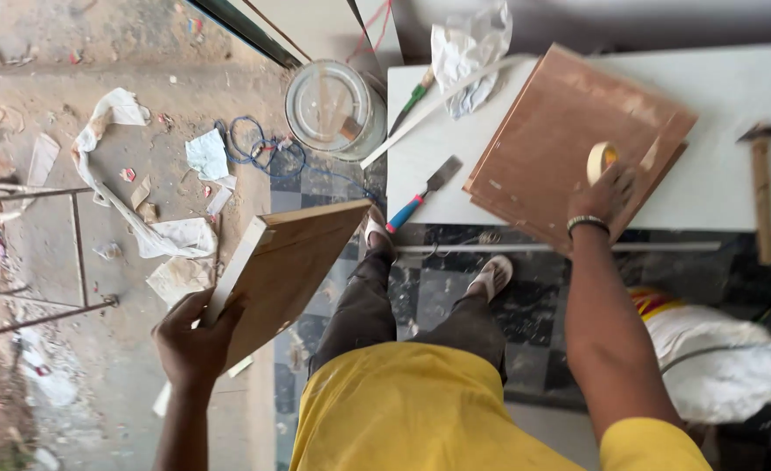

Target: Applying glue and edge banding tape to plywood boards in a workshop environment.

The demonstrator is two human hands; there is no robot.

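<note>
- Left hand (195, 344), nearest, is clamping the wooden panel (291, 266) by its edge; best keeping it level.
- Right hand (610, 194) is pinching the tape roll (601, 160) over the reddish board (577, 139) on the worktop (734, 87); best steadying the board.

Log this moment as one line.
left hand: grips wooden board | right hand: holds tape roll over brown panel

- Daylight fills the scene, bright and even, with no lamp in sight.
- The white tabletop (734, 96) glares palest, almost washed out towards the right.
- Shadows are soft; the darkest patch lies under the table over the checkered floor (455, 288).
- Wide-angle bend curves straight edges near the frame's borders.
- Slight softness overall; the dusty ground (45, 244) at left looks smeared.
</note>
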